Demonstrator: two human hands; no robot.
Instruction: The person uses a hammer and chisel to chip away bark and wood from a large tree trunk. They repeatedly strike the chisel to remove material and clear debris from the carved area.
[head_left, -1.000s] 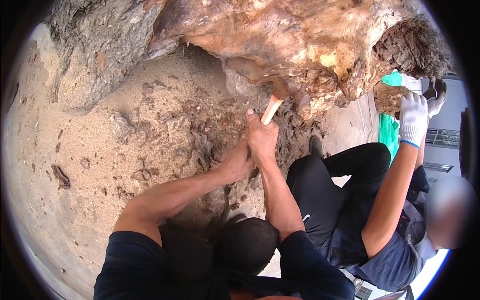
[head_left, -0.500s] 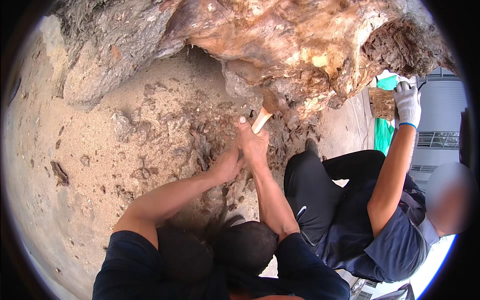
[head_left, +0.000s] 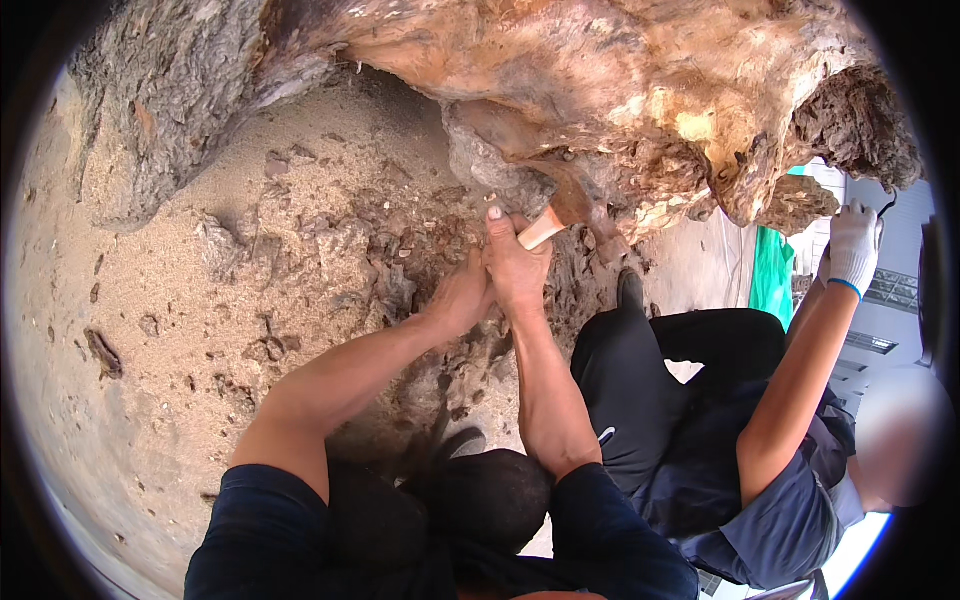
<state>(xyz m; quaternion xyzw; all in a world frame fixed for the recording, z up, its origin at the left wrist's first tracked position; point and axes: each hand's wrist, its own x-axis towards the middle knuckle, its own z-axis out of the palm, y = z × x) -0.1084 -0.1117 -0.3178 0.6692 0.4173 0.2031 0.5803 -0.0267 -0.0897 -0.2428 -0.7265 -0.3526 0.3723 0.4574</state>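
My right hand [head_left: 518, 270] is closed around the pale handle of a wooden-handled tool [head_left: 543, 229], its thumb laid along the top. Its brownish flat head touches or lies just before the underside of a large gnarled tree trunk [head_left: 560, 90]; its exact shape is unclear. Close behind, my left hand [head_left: 461, 297] is closed at the handle's rear end, which is mostly hidden by the hands. Beneath both hands lie dark bark scraps [head_left: 395, 285] and wood dust.
A co-worker in dark clothes crouches at my right, one white-gloved hand [head_left: 854, 245] raised by the trunk's right end, holding a dark hooked thing. Green sheeting [head_left: 771, 272] hangs behind. Grey bark [head_left: 170, 110] bulges at upper left, above dusty ground [head_left: 170, 330] strewn with chips.
The trunk sits farther right and lower in view. My grip stays, while the tool's head appears slightly farther right. The co-worker's gloved hand has shifted right and down.
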